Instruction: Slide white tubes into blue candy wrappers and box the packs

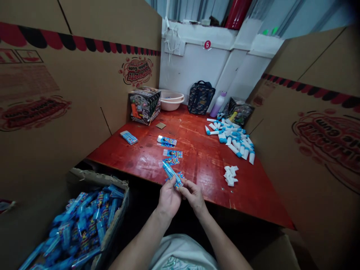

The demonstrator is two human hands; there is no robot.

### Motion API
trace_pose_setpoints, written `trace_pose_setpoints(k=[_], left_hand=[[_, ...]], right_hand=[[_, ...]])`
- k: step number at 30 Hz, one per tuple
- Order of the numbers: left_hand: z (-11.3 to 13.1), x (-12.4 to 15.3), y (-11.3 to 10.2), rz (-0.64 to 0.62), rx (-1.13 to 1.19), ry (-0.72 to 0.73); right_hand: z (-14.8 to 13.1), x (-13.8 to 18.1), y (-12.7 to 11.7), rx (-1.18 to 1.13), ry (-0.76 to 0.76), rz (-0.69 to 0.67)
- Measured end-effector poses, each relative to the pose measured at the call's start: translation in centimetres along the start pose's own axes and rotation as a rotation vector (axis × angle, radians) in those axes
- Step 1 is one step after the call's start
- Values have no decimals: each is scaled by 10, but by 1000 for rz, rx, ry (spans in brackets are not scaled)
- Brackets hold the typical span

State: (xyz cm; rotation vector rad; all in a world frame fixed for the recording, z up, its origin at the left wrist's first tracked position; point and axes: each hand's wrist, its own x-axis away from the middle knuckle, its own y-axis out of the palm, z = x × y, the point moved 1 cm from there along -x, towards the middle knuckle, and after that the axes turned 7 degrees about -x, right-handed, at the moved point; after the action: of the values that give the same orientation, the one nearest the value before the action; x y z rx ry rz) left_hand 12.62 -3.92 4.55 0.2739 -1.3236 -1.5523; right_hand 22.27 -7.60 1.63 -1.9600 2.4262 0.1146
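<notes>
By the left hand (169,198) and right hand (194,196), a slim blue packet in glossy clear plastic (170,172) is pinched at its near end, over the red wooden table (201,153). Light, slippery handling is expected, so its long sides are best gripped.

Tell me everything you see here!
Table: one, red, centre
Held packet: one, blue, centre
Wrappers: several, blue, centre
Stack: one, blue, left
Square: one, brown, left
Tubes: many, white-blue, right
Bits: several, white, right
Display boxes: two, multicoloured, back
Basins: two, pink, back
Bag: one, dark, back
Bottle: one, purple, back
Carton: one, brown, left
Packets: many, blue, in carton
Panels: two, brown, sides
Sign: one, red, wall
Socket: one, white, wall
Cylinder: one, red, top
Shirt: one, white, bottom
Left hand: one, bare, centre
Right hand: one, bare, centre
</notes>
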Motion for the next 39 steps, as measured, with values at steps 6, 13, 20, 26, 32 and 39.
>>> trace_pose_setpoints(k=[6, 13, 20, 26, 32, 39], left_hand=[[5, 2, -10, 39, 16, 68], [47, 17, -61, 132, -137, 203], [137, 46, -132, 516, -57, 563], [95, 41, -97, 262, -496, 463], [22, -6, -35, -147, -1097, 378], [-9, -44, -5, -103, -852, 299]], right_hand=[[-2, -2, 13, 206, -149, -76], [8, -1, 14, 629, -285, -152], [35, -3, 3, 1058, -455, -123], [35, -7, -9, 661, -435, -32], [9, -13, -21, 601, -289, -152], [17, -21, -55, 86, 45, -24]])
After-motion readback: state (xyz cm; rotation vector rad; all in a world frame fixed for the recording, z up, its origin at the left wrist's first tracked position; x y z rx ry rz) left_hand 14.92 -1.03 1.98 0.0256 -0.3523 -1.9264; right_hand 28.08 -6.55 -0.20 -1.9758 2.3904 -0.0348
